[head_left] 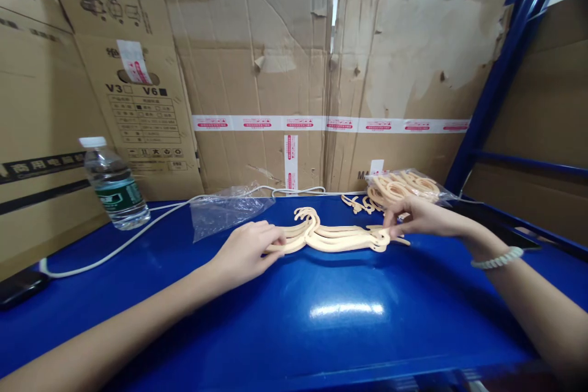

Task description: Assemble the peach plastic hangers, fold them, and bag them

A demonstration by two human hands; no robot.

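Steadily, you held a low bundle of beige hangers (340,242) with both hands on the blue surface (275,318), nearer its far edge than its near one. Your left hand (248,251) pinched the bundle's left end between thumb and fingers. Your right hand (420,215), with a pale coiled band (497,258) around its wrist, closed thumb and forefinger on the right end. Between your hands, the curled hooks (307,217) stood up toward the far edge.

Just behind your right hand, toward the far right corner, a filled clear bag (404,187) held more beige pieces, with loose beige pieces (357,203) beside it. A crumpled plastic bag (229,211) lay near the far edge, behind your left hand. A white cable (59,274) ran along that edge and curved down toward the left edge, ending near a black device (22,288). Between the cable and the far left corner stood a capped water bottle (114,187) with a green label. Tall cardboard panels (257,73), banded with red-and-white tape (257,123), rose along the far edge beside a blue frame (505,73).
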